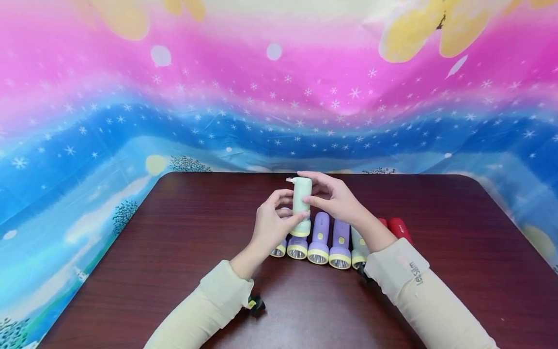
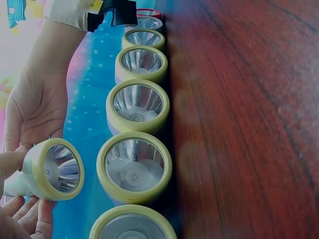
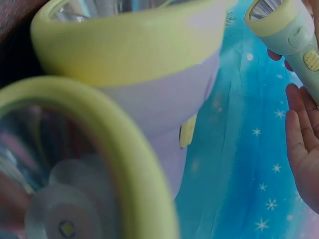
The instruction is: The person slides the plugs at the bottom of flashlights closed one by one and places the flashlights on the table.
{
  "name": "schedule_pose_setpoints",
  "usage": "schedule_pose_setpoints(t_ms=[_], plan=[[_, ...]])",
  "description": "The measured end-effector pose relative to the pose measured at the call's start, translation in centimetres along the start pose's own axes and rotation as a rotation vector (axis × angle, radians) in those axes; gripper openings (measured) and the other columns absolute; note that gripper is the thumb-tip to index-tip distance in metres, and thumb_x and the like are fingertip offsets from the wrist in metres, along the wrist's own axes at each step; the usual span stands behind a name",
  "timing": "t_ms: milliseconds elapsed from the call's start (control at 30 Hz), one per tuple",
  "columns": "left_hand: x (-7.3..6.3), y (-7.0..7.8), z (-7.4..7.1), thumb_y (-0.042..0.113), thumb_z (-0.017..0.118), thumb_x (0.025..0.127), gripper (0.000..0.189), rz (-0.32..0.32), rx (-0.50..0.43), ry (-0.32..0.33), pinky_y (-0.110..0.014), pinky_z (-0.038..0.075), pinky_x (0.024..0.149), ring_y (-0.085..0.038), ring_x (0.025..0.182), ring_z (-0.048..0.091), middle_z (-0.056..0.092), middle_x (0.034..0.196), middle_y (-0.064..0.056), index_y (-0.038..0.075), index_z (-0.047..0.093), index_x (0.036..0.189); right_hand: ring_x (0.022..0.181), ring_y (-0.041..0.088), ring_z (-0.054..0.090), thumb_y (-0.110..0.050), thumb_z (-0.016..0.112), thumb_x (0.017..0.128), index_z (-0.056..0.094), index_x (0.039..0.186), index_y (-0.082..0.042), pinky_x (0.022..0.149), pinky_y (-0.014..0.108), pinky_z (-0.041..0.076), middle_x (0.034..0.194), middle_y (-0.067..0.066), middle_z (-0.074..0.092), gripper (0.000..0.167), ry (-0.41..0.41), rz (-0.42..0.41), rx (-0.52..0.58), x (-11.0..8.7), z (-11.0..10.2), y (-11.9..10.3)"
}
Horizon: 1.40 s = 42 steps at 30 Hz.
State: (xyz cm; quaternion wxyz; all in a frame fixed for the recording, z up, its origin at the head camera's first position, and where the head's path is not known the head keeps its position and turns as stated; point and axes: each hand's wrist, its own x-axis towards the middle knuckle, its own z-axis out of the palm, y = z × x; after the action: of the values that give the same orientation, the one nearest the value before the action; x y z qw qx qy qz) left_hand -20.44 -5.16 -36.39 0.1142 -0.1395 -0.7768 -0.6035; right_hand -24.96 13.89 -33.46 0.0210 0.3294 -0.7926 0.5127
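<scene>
A pale green flashlight (image 1: 302, 196) is held upright above the table, its yellow-rimmed head down and a small pronged plug (image 1: 289, 180) sticking out to the left at the top. Near the head, the left hand (image 1: 271, 220) grips it between thumb and fingers. Higher up, the right hand (image 1: 337, 196) has its thumb against the body and its fingers around the tail end. In the left wrist view the lens of the held flashlight (image 2: 54, 169) shows, and the right wrist view shows its yellow switch (image 3: 312, 60).
Just below the hands lies a row of flashlights on the dark wooden table (image 1: 196, 232): several purple ones (image 1: 320, 228), a grey-green one (image 1: 358, 242) and red ones (image 1: 398, 228), partly hidden by the right forearm. A printed cloth (image 1: 279, 97) hangs behind.
</scene>
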Motion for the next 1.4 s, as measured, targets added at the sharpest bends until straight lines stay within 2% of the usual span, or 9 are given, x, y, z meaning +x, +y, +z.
schedule_pose_setpoints(t_ms=[500, 1000, 1400], plan=[[0.01, 0.68, 0.59, 0.008, 0.085, 0.077, 0.047, -0.039, -0.024, -0.033, -0.030, 0.061, 0.076, -0.028, 0.084, 0.076, 0.072, 0.104, -0.013, 0.009, 0.062, 0.119, 0.093, 0.022, 0.067, -0.002, 0.068, 0.092, 0.054, 0.138, -0.004, 0.080, 0.026, 0.057, 0.114, 0.017, 0.064, 0.049, -0.047, 0.022, 0.035, 0.02, -0.89, -0.18], [-0.02, 0.30, 0.66, 0.010, 0.085, 0.078, 0.049, -0.034, -0.009, -0.027, -0.031, 0.062, 0.077, -0.026, 0.084, 0.076, 0.072, 0.105, -0.013, 0.009, 0.062, 0.121, 0.092, 0.019, 0.067, -0.003, 0.069, 0.091, 0.053, 0.137, -0.004, 0.080, 0.026, 0.056, 0.114, 0.016, 0.064, 0.048, -0.042, 0.023, 0.028, 0.03, -0.74, 0.00], [-0.13, 0.38, 0.61, 0.010, 0.084, 0.078, 0.048, -0.024, -0.015, -0.017, -0.032, 0.062, 0.078, -0.027, 0.084, 0.076, 0.072, 0.104, -0.015, 0.008, 0.062, 0.120, 0.090, 0.017, 0.066, -0.002, 0.070, 0.090, 0.055, 0.134, -0.004, 0.080, 0.027, 0.055, 0.114, 0.016, 0.065, 0.047, -0.003, 0.008, 0.020, -0.14, -0.57, -0.16]])
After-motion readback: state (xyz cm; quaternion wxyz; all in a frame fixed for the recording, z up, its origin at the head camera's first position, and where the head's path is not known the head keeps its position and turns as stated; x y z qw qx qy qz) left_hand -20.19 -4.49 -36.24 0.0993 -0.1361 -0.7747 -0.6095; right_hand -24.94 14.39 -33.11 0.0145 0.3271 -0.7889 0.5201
